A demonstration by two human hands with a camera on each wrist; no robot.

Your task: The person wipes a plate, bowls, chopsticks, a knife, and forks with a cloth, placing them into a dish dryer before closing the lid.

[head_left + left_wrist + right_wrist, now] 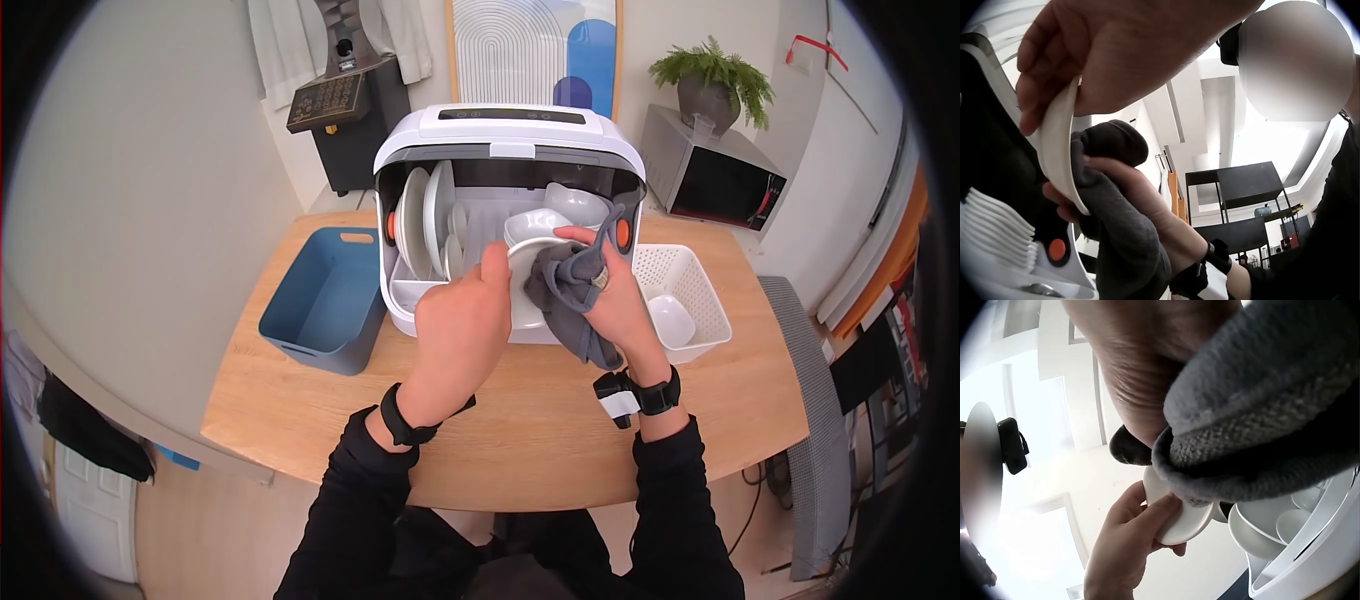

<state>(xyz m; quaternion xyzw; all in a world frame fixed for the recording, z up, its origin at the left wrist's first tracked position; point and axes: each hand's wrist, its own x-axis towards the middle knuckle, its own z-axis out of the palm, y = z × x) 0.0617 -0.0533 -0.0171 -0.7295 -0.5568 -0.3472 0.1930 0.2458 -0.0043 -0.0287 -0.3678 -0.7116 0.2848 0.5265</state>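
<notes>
My left hand (462, 325) grips a small white plate (522, 292) by its rim, thumb on the near face. The plate is tilted on edge in the left wrist view. My right hand (622, 305) holds a bunched dark grey cloth (572, 305) against the plate, with its fingers behind the far edge. Both hands are in front of a white countertop dishwasher (510, 130) with its front open. Inside it, large white plates (438, 215) stand upright at the left, and white bowls (540, 222) sit at the right, partly hidden by the cloth.
A blue basin (290, 325) stands on the wooden table (520, 460) left of the dishwasher. To the right, a white perforated basket (710, 300) holds a white bowl (671, 320). A microwave (720, 170) with a potted fern (712, 85) is behind at the right.
</notes>
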